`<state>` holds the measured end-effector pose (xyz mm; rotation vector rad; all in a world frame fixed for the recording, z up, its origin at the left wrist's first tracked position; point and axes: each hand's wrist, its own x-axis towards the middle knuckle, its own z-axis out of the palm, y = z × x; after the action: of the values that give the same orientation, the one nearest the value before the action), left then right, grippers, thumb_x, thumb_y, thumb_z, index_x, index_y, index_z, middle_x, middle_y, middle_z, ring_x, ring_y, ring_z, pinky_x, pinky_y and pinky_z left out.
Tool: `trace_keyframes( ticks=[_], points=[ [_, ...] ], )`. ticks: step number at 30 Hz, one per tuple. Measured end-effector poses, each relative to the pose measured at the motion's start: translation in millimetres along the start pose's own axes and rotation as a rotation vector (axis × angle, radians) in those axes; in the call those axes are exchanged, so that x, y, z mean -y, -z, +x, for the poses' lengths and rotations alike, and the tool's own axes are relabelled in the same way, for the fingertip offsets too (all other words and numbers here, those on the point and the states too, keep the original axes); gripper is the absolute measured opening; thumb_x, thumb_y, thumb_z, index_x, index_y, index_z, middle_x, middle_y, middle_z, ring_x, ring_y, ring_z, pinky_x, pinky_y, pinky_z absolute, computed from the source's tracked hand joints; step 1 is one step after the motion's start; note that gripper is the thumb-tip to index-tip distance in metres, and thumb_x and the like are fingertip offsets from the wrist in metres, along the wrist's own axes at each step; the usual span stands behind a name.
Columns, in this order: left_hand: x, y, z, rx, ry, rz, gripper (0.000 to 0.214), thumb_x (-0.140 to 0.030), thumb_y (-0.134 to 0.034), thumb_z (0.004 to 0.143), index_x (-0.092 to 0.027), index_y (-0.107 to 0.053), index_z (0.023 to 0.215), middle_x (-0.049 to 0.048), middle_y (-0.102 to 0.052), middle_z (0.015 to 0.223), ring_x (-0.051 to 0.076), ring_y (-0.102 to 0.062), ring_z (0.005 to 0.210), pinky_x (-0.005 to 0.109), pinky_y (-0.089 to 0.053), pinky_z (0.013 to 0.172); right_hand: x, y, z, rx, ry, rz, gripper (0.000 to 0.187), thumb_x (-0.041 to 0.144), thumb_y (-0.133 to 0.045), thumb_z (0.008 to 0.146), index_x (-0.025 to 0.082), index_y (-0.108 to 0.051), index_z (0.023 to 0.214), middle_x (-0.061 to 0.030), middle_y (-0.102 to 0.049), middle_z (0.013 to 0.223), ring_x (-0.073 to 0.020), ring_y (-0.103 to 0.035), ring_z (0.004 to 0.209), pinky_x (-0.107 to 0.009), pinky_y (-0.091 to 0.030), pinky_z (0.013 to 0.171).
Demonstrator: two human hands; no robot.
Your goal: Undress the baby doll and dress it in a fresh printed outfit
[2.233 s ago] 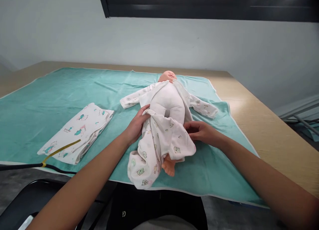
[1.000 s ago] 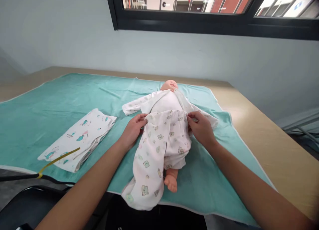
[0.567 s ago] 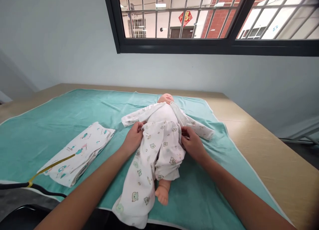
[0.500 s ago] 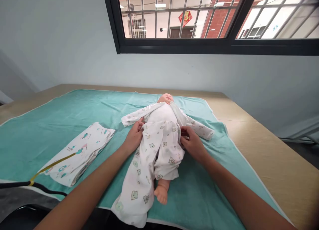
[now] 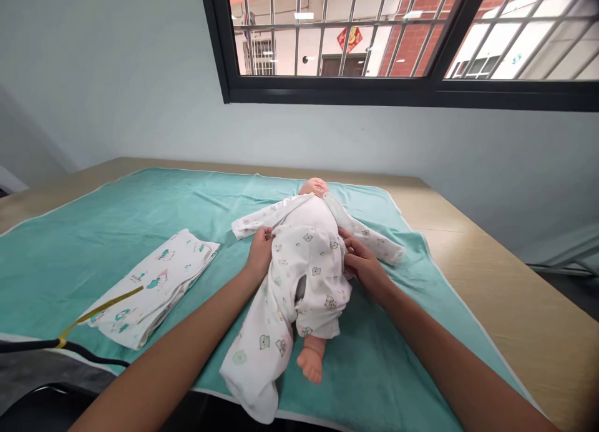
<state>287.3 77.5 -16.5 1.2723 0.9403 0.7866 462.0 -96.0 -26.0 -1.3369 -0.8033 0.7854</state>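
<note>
A baby doll lies on its back on a teal towel, head toward the wall. It wears an open white printed top and white printed trousers drawn up to its waist. One bare foot sticks out of the right trouser leg; the left leg hangs limp over the table edge. My left hand pinches the waistband at the doll's left side. My right hand grips the waistband at the other side.
A folded white printed garment lies on the towel to the left. A black cable with a yellow tie crosses the near left edge. The wooden table runs to the right, with a wall and barred window behind.
Both hands have pulled the trousers' waistband up from the doll's hips to its waist. The view has tilted up, showing more window.
</note>
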Motion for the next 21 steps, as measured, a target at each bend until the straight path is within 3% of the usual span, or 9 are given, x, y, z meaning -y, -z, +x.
trace_keyframes(
  ticks=[5, 8, 12, 15, 18, 21],
  points=[
    [0, -5.1, 1, 0.044, 0.027, -0.070, 0.024, -0.017, -0.070, 0.065, -0.019, -0.061, 0.088, 0.0004, -0.068, 0.080, 0.017, -0.059, 0.072, 0.029, -0.046, 0.067, 1, 3, -1, 0.010, -0.027, 0.068, 0.007, 0.013, -0.062, 0.064, 0.020, -0.059, 0.065, 0.0076, -0.043, 0.151, -0.0177, -0.060, 0.091, -0.027, -0.049, 0.065],
    [3, 3.1, -2, 0.209, -0.029, -0.235, 0.028, -0.025, -0.068, 0.072, -0.019, -0.066, 0.099, 0.0021, -0.070, 0.090, 0.019, -0.062, 0.081, 0.029, -0.048, 0.074, 2, 4, -1, 0.030, -0.032, 0.111, 0.008, 0.017, -0.066, 0.065, 0.022, -0.063, 0.070, 0.0071, -0.043, 0.151, -0.0233, -0.059, 0.108, -0.029, -0.052, 0.076],
    [4, 13.5, 3, 0.399, -0.081, -0.378, 0.028, -0.040, -0.066, 0.079, -0.016, -0.069, 0.094, 0.0028, -0.069, 0.087, 0.018, -0.061, 0.083, 0.029, -0.048, 0.077, 5, 3, 2, 0.017, -0.022, 0.023, 0.018, 0.040, -0.074, 0.074, 0.023, -0.067, 0.076, 0.0033, -0.040, 0.154, -0.0292, -0.049, 0.129, -0.033, -0.051, 0.087],
    [3, 14.1, 11, 0.364, -0.077, -0.293, 0.036, -0.049, -0.068, 0.078, -0.015, -0.071, 0.090, 0.0042, -0.069, 0.083, 0.018, -0.061, 0.080, 0.030, -0.049, 0.074, 7, 3, 11, -0.021, 0.006, -0.125, 0.034, 0.055, -0.069, 0.079, 0.021, -0.067, 0.073, 0.0003, -0.040, 0.155, -0.0307, -0.052, 0.127, -0.037, -0.051, 0.089],
    [2, 14.3, 14, 0.339, -0.046, -0.174, 0.037, -0.051, -0.072, 0.074, -0.016, -0.069, 0.085, 0.0058, -0.069, 0.089, 0.018, -0.061, 0.079, 0.030, -0.049, 0.072, 12, 6, 22, -0.053, 0.092, -0.326, 0.036, 0.055, -0.066, 0.080, 0.021, -0.066, 0.068, -0.0028, -0.048, 0.149, -0.0310, -0.054, 0.125, -0.042, -0.048, 0.097],
    [-2, 20.3, 11, 0.473, -0.063, -0.074, 0.033, -0.040, -0.078, 0.069, -0.019, -0.069, 0.093, 0.0066, -0.069, 0.105, 0.018, -0.063, 0.085, 0.027, -0.050, 0.071, 18, 10, 28, 0.021, 0.176, -0.499, 0.029, 0.046, -0.075, 0.074, 0.021, -0.063, 0.067, -0.0041, -0.044, 0.152, -0.0318, -0.048, 0.132, -0.042, -0.046, 0.099]
  ],
)
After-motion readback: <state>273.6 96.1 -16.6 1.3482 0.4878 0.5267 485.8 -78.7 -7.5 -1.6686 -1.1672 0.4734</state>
